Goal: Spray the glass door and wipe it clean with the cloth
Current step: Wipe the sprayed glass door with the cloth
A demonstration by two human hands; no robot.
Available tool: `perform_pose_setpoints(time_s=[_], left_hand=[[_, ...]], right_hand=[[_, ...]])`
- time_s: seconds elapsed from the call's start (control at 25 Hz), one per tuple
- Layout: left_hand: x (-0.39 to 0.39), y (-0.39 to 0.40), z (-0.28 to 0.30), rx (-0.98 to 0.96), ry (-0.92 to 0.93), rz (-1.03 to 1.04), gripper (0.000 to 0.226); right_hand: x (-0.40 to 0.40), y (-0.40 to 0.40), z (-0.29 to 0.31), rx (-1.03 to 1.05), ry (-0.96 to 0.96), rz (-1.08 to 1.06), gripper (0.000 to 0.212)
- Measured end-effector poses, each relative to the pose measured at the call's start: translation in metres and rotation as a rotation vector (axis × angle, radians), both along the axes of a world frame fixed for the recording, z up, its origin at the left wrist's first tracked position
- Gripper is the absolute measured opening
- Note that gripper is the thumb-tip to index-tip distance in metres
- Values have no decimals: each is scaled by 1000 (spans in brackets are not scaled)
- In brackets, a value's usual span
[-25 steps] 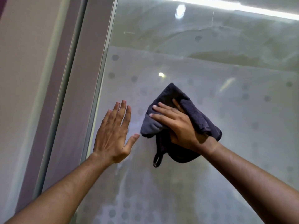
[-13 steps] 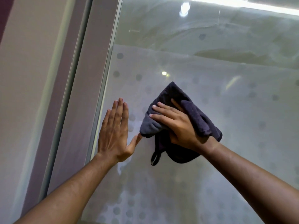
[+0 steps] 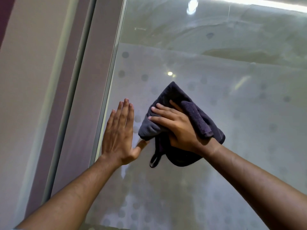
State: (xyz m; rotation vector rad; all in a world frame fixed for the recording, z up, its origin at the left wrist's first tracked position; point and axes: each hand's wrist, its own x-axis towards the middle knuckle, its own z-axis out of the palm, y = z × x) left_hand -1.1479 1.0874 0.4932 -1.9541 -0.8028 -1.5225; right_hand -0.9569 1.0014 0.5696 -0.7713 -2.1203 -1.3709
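The glass door (image 3: 240, 123) fills the right of the head view, frosted with grey dots below a clear upper band. A folded dark grey cloth (image 3: 196, 113) with a small hanging loop lies flat against the glass at mid-height. My right hand (image 3: 176, 125) presses on the cloth with straight spread fingers, part of the cloth folded over its back. My left hand (image 3: 119, 131) rests flat on the glass just left of the cloth, fingers together and straight, thumb tip touching the cloth's lower left corner. No spray bottle is in view.
The door's metal edge (image 3: 108, 97) and a grey frame post (image 3: 69, 103) run diagonally on the left, beside a pale wall (image 3: 25, 97). A bright light strip (image 3: 249, 2) reflects along the top of the glass.
My left hand has slid slightly right and closed its fingers together, so its thumb now touches the cloth. The right hand and cloth stay in about the same spot.
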Motion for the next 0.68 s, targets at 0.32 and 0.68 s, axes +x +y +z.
perform_pose_setpoints(time_s=[0.32,0.68], left_hand=[[0,-2,0,-7,-33,-20,114],[-9,0,-9,-30,-17,-3,118]], right_hand=[[-27,13,35,-10,-52,-68,50],[-28,16,42,-30,-206,-78,51]])
